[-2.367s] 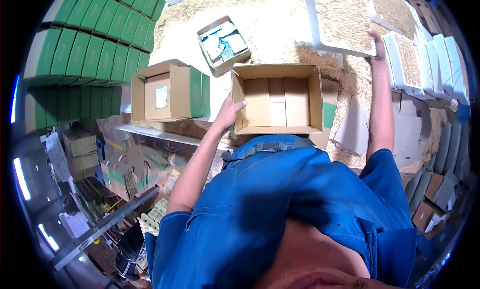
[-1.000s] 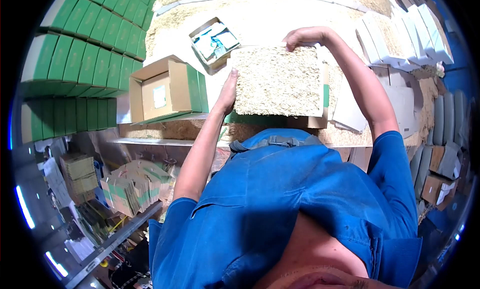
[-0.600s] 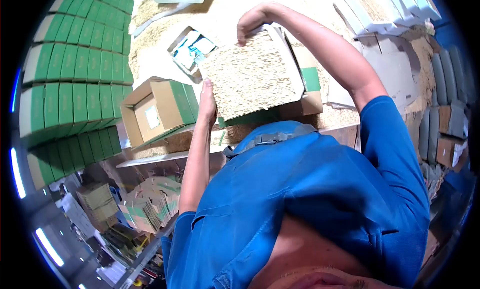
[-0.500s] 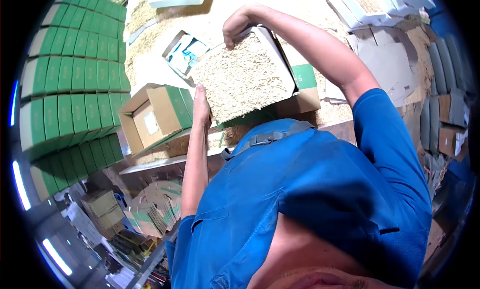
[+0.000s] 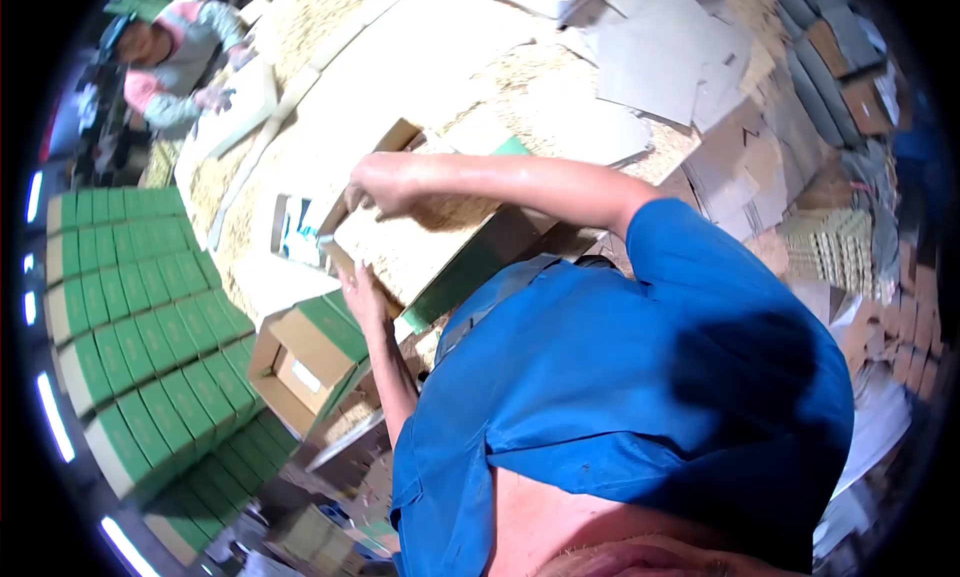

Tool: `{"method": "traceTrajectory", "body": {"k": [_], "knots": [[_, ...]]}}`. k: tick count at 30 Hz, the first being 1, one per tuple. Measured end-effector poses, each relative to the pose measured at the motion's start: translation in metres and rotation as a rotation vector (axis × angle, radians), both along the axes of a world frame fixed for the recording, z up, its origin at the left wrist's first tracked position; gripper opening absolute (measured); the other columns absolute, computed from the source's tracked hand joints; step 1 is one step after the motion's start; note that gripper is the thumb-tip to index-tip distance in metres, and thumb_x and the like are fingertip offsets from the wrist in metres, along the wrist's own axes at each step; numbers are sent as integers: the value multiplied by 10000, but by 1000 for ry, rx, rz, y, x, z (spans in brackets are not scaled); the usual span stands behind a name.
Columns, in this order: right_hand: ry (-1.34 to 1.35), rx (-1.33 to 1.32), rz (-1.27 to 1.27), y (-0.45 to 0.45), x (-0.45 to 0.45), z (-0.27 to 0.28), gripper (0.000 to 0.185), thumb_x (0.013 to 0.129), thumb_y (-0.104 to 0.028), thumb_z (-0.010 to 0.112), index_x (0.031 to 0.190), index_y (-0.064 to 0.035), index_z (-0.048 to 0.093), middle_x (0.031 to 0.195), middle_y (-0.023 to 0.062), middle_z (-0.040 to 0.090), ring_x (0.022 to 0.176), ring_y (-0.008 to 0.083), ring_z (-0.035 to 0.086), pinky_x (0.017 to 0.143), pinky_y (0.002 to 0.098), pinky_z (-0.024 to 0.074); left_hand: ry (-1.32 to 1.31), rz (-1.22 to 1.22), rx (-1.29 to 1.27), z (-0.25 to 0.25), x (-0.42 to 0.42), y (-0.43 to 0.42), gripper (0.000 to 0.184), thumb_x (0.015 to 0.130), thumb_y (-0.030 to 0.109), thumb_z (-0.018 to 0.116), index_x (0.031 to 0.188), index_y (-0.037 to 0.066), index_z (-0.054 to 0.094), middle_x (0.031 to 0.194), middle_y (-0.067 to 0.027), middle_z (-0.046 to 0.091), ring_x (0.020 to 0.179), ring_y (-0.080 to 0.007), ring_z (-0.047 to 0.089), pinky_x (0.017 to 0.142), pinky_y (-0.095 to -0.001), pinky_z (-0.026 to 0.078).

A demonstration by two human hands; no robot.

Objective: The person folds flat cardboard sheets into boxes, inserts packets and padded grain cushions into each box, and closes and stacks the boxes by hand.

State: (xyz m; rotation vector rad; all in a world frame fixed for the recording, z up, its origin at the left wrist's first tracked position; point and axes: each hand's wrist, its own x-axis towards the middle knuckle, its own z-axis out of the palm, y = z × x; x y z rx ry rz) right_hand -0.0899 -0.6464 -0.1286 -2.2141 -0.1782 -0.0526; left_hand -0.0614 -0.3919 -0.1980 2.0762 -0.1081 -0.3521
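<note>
In front of me stands an open green and brown carton [image 5: 465, 277], tilted, with pale, flaky loose material [image 5: 400, 252] filling it. My left hand [image 5: 367, 299] is closed at the carton's near left corner, its thumb and fingers at the cardboard edge. My right hand [image 5: 387, 184] reaches across to the carton's far side. Its fingers curl down at the edge above the pale material; what they hold, if anything, is hidden. A second open carton [image 5: 310, 362], green outside and brown inside, lies on its side left of my left hand, a white label inside.
A small box with blue and white packets [image 5: 297, 229] sits beyond my left hand. Stacked green cartons [image 5: 150, 327] rise at left. A co-worker [image 5: 180, 62] handles a pale box [image 5: 240, 107] at the far left. Flat cardboard sheets [image 5: 670, 52] lie at right.
The view has swung right, bringing the co-worker into sight. The white-edged tray of pale material is no longer distinguishable; the material now shows inside the green carton. My right hand has come nearer my left.
</note>
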Motion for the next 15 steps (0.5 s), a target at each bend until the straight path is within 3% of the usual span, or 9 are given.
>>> {"method": "traceTrajectory", "body": {"k": [1, 3, 5, 7, 8, 10, 13, 14, 15], "knots": [[-42, 43, -93, -11, -20, 11, 420, 713, 93, 582, 1081, -51, 724, 1115, 161, 695, 1050, 281, 661, 956, 344, 500, 13, -46, -87, 0, 1, 2, 607, 993, 291, 535, 1449, -54, 333, 1317, -207, 534, 1166, -254, 532, 1000, -342, 409], [-327, 159, -404, -51, -49, -18, 510, 672, 150, 468, 1055, -63, 728, 1220, 164, 652, 1176, 293, 594, 1064, 366, 428, 85, -112, -53, 34, -9, -8, 557, 998, 282, 533, 1423, -43, 377, 1319, -182, 535, 1155, -247, 537, 991, -344, 414], [-255, 148, -816, -116, -106, -42, 495, 701, 154, 446, 1043, -85, 714, 1280, 139, 616, 1237, 287, 539, 1100, 369, 395, 115, -51, -267, 11, -3, 0, 432, 1000, 222, 535, 1366, 8, 451, 1184, -86, 585, 1022, -152, 553, 908, -297, 450], [-39, -127, -1137, -182, -175, -99, 440, 764, 63, 628, 1166, -107, 685, 1247, 133, 619, 1179, 283, 567, 1057, 370, 437, 125, -88, -225, 11, -5, -1, 430, 1002, 212, 536, 1367, 1, 449, 1201, -97, 587, 1045, -173, 559, 930, -313, 444], [331, 53, -1212, -199, -213, -97, 521, 726, -63, 769, 1231, -115, 652, 1244, 150, 613, 1168, 289, 572, 1033, 374, 453, 124, -83, -219, 9, -3, 0, 430, 1001, 209, 536, 1361, -10, 451, 1208, -103, 587, 1057, -182, 560, 939, -320, 440], [488, -288, -1067, -209, -273, -123, 773, 625, -216, 877, 1330, -135, 571, 1391, 146, 500, 1274, 322, 486, 1087, 420, 412, 117, -87, -207, -1, 6, 5, 432, 995, 206, 544, 1343, -37, 461, 1224, -119, 587, 1090, -206, 561, 958, -336, 430], [709, -527, -888, -173, -305, -166, 897, 635, -212, 874, 1426, -177, 452, 1518, 112, 335, 1379, 326, 355, 1126, 462, 371, 149, -47, -184, -4, 12, 5, 422, 988, 206, 553, 1326, -35, 476, 1212, -117, 592, 1077, -206, 563, 946, -334, 433], [686, -460, -914, -164, -310, -166, 965, 647, -214, 871, 1470, -204, 366, 1571, 77, 209, 1441, 324, 237, 1169, 482, 309, 142, -27, -112, 1, 9, 1, 421, 982, 212, 560, 1313, -37, 481, 1183, -114, 596, 1048, -202, 567, 927, -332, 438], [691, -454, -914, -162, -313, -168, 965, 647, -214, 871, 1470, -204, 366, 1571, 77, 209, 1441, 324, 237, 1169, 482, 309, 144, -30, -106, 2, 7, 0, 421, 982, 212, 560, 1313, -37, 481, 1183, -114, 596, 1048, -202, 567, 927, -332, 438]]}}
